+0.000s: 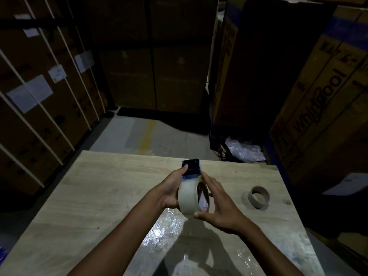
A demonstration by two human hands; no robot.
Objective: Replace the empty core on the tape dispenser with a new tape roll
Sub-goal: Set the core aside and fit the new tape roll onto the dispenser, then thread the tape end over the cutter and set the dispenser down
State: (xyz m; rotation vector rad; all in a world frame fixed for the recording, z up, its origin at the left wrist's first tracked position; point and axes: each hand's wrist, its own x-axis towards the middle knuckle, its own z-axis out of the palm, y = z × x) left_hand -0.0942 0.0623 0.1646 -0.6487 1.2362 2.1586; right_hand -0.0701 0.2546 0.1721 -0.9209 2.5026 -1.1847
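Above the middle of the wooden table I hold a blue tape dispenser with its toothed blade pointing away from me. My left hand grips the dispenser's left side, thumb near the blade. A full roll of pale tape sits at the dispenser's near end. My right hand cups the roll from the right, thumb under it and fingers along its open side. The empty brown cardboard core lies on the table to the right, apart from both hands.
A sheet of clear plastic film lies on the table's near part. Tall cardboard cartons stand on the right, strapped cartons on the left. Crumpled plastic lies on the floor beyond the table's far right corner.
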